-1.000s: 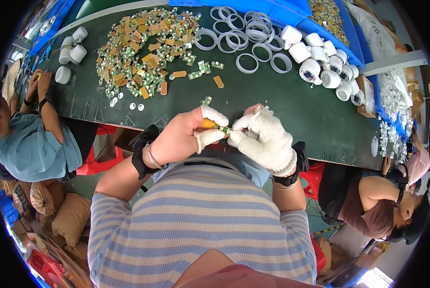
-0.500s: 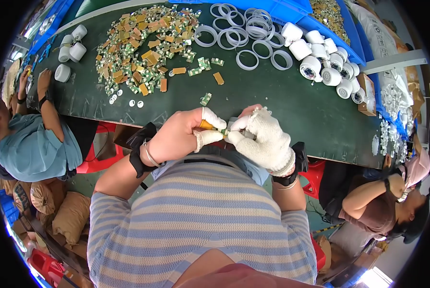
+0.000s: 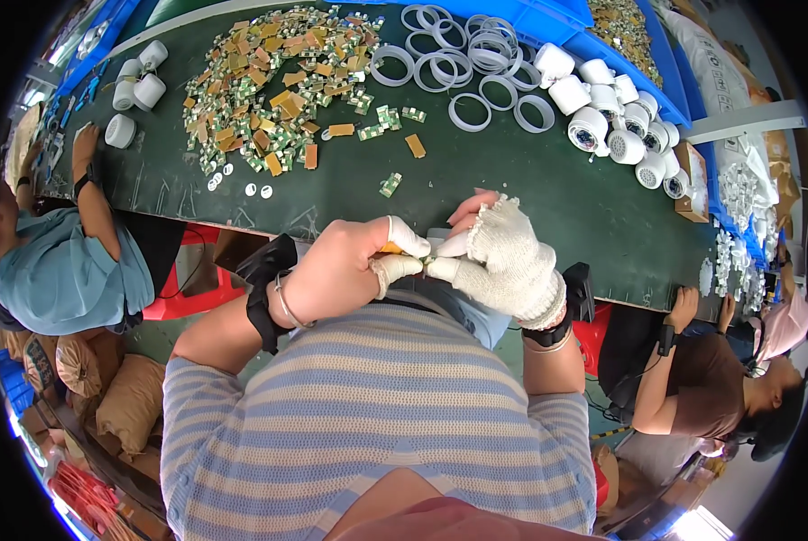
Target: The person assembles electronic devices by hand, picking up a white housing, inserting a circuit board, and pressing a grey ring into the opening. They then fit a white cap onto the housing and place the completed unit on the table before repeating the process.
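Observation:
Just off the table's near edge, my two hands meet over a small green circuit board (image 3: 427, 261), mostly hidden by the fingertips. My left hand (image 3: 345, 266), with white covers on thumb and forefinger, pinches it from the left; a bit of orange (image 3: 390, 248) shows between these fingers. From the other side my right hand (image 3: 505, 261), in a white knit glove with bare fingertips showing, closes its thumb and forefinger on the board. Beyond the hands, a loose circuit board (image 3: 390, 185) lies on the dark green table (image 3: 332, 194).
A heap of circuit boards with orange pieces (image 3: 269, 86) covers the table's far left. White rings (image 3: 470, 113) and white camera-like housings (image 3: 588, 129) lie toward the far right, near blue bins (image 3: 548, 20). Co-workers sit left and right; white discs (image 3: 266, 191) lie near the front edge.
My fingertips have closed further over the circuit board, so less of it shows. The right hand's bare fingers have lifted outward. At the right, a co-worker's arm has come down to the table edge.

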A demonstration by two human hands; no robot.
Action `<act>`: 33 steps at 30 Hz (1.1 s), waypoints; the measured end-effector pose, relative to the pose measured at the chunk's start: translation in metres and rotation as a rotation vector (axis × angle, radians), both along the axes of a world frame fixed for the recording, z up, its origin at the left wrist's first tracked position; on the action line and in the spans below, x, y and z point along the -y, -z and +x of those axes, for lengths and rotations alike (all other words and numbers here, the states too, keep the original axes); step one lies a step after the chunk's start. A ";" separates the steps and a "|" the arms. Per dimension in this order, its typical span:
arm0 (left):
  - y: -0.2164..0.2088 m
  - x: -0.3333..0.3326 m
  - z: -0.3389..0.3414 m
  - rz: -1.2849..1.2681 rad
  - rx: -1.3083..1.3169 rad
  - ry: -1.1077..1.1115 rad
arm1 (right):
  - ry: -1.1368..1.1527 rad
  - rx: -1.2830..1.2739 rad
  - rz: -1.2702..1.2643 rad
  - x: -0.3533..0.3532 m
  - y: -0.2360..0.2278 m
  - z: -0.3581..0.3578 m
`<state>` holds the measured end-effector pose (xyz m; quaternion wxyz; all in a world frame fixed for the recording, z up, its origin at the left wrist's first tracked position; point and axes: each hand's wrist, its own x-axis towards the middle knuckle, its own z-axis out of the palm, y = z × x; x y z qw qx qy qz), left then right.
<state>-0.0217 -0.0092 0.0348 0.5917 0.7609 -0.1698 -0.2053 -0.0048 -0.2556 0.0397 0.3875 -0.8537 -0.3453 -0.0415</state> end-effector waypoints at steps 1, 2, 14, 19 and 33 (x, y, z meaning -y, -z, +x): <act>0.003 -0.001 -0.001 0.013 0.078 0.004 | -0.004 -0.005 -0.001 -0.001 0.000 0.001; 0.006 -0.001 -0.003 0.027 0.153 0.003 | -0.009 -0.007 -0.001 -0.003 0.001 0.000; -0.045 -0.073 0.008 -0.138 0.013 -0.303 | 0.152 -0.094 0.241 -0.003 -0.010 -0.016; -0.052 -0.216 0.047 0.358 0.322 -0.782 | 0.175 -0.237 0.376 0.000 0.009 -0.008; 0.008 -0.033 0.020 -0.084 0.091 -0.090 | 1.012 -0.017 -0.440 0.144 0.016 0.117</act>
